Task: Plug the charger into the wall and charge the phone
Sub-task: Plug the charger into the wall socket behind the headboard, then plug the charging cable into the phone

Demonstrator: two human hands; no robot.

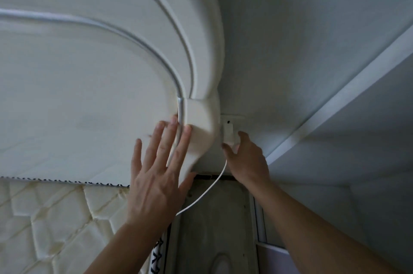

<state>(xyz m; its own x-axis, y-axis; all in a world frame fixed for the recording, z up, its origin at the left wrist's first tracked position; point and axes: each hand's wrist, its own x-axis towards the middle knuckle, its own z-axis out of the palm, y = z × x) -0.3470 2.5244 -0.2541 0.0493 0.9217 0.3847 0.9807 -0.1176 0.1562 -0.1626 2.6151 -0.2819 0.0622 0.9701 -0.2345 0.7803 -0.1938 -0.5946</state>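
Note:
A white charger block (pixel 228 135) sits against a white wall socket plate (pixel 232 118), just right of the headboard's edge. My right hand (pixel 247 158) is wrapped around the block's lower end, thumb under it. A white cable (pixel 206 193) hangs from the block and curves down to the left behind my other arm. My left hand (pixel 156 175) lies flat with spread fingers on the cream headboard (pixel 100 94), near its lower right corner. No phone is in view.
A quilted cream mattress (pixel 49 224) lies at the lower left under the headboard. Between bed and wall runs a narrow gap with a grey surface (pixel 219 217). The pale wall (pixel 301 50) has a white trim strip (pixel 335 103) crossing diagonally.

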